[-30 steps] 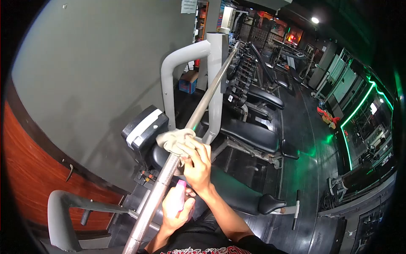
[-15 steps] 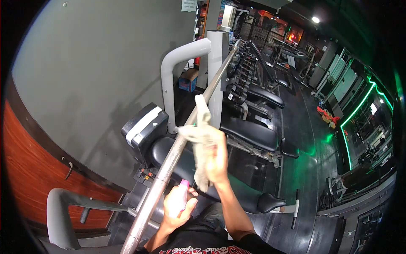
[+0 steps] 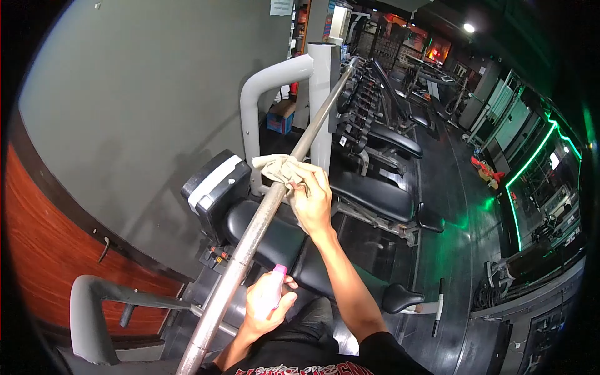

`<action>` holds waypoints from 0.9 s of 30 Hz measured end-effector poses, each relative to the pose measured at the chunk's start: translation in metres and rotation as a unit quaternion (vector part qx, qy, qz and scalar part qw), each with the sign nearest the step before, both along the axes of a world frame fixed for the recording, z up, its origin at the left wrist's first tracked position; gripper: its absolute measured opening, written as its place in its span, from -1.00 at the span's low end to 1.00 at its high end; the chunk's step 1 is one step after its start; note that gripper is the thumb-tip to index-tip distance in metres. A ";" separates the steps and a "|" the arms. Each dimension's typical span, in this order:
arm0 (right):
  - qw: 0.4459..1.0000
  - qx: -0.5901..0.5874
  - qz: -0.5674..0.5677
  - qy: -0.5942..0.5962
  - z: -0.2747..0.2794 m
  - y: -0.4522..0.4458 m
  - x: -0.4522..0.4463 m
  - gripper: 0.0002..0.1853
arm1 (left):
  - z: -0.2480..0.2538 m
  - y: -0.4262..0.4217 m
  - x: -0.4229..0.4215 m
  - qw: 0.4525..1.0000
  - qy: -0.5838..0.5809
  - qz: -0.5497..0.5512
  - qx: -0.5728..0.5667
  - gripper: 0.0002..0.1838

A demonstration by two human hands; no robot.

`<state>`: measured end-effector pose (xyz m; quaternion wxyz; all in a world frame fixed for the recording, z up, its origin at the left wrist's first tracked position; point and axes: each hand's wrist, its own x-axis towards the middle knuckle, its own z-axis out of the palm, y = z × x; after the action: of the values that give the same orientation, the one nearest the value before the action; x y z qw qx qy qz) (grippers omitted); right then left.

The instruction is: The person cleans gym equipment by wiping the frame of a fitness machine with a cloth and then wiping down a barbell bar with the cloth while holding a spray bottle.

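1. The right hand [image 3: 314,203] is narrow, its fingers bunched on a crumpled off-white fabric cloth [image 3: 275,167], which is draped over a long, round, silver metal bar [image 3: 253,234]. A loose fold hangs out past the bar's far side; if the pinch slackened, that overhang could pull the cloth off.

2. The bar runs on a slant from the lower left up past a thick grey-painted steel upright [image 3: 319,94]. The hand and cloth are just short of that upright, so a long stroke up the bar might knock the knuckles against it or catch the cloth there.

3. The left hand [image 3: 265,315] is wrapped around a slim pink plastic-looking container [image 3: 274,290], low down and beside the bar without apparent contact. What the container holds, I cannot tell. A careless squeeze might let something out, and a relaxed grip could drop it.

4. A black padded bench [image 3: 280,244] lies beneath the bar and would probably catch a dropped cloth.

5. How the bar is supported at its near end is out of view. If it were loose, sideways pressure through the cloth could make it roll or shift.
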<state>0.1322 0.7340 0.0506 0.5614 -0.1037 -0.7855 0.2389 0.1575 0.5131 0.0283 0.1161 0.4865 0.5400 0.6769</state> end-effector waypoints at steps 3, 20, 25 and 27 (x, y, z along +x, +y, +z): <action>0.995 -0.089 0.037 0.007 -0.001 -0.018 0.007 -0.81 | 0.001 -0.001 -0.002 1.000 0.028 -0.004 -0.009 -0.68; 0.995 0.041 -0.039 -0.084 0.025 0.011 0.003 -0.71 | -0.015 0.000 -0.010 0.999 -0.022 -0.028 -0.019 -0.64; 0.988 -0.096 0.048 -0.109 0.008 -0.023 0.027 -0.77 | -0.017 -0.001 -0.010 1.000 -0.001 -0.009 -0.006 -0.64; 0.988 -0.059 0.115 -0.089 0.013 -0.041 0.040 -0.64 | -0.018 0.001 -0.008 1.000 -0.001 -0.006 0.013 -0.64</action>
<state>0.1722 0.6927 0.0635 0.4513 -0.0665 -0.8235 0.3373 0.1490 0.5136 0.0107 0.1145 0.4905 0.5278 0.6839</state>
